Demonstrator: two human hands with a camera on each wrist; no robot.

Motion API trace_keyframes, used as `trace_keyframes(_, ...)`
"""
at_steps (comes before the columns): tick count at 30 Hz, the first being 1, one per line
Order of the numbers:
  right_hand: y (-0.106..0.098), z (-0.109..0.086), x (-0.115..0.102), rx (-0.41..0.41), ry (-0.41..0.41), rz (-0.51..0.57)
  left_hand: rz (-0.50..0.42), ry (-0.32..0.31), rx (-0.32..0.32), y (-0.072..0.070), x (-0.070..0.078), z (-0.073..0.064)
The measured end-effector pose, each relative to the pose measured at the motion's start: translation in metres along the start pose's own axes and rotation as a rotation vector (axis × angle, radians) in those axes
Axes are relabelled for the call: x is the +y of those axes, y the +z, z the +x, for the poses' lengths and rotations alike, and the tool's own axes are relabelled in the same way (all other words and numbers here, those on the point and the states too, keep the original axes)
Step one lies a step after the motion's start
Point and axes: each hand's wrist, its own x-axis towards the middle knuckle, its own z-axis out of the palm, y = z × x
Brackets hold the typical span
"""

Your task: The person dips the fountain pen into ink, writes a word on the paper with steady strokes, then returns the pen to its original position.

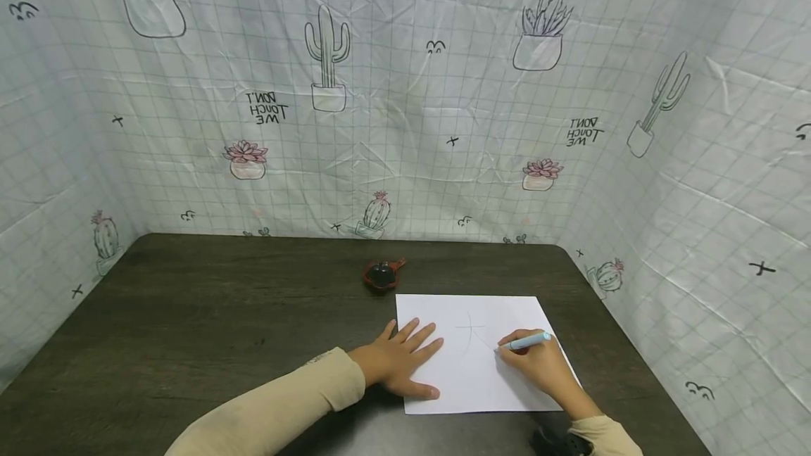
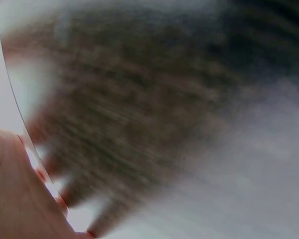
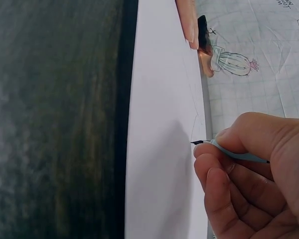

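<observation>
A white sheet of paper (image 1: 469, 378) lies on the dark table, bearing thin lines: a cross with a curved upright and a slanting line running down to the right. My left hand (image 1: 408, 364) rests flat with spread fingers on the sheet's left side; its palm (image 2: 15, 194) shows at the edge of the left wrist view, which is mostly blurred. With thumb and fingers my right hand (image 1: 535, 361) pinches a light blue pen (image 1: 529, 341). In the right wrist view the pen (image 3: 239, 155) has its dark tip at the paper, at the end of a line.
Behind the paper's left corner sits a small object with a red-orange rim and dark middle (image 1: 382, 275). The dark wooden table (image 1: 190, 315) stretches far to the left. A white cloth (image 1: 393, 125) printed with cacti surrounds the back and sides.
</observation>
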Motion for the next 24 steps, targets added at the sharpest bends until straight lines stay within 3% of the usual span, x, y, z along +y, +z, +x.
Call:
trace_keyframes(13, -0.003, -0.005, 0.003, -0.012, 0.014, -0.003, -0.004, 0.004, 0.018, 0.005, -0.004, 0.004)
trace_keyframes(19, -0.002, -0.005, 0.006, 0.003, 0.030, 0.024, -0.006, 0.002, 0.011, -0.007, 0.004, -0.008)
trace_keyframes(24, 0.000, -0.003, 0.007, 0.045, 0.010, 0.126, -0.020, 0.001, 0.010, -0.011, 0.007, -0.011)
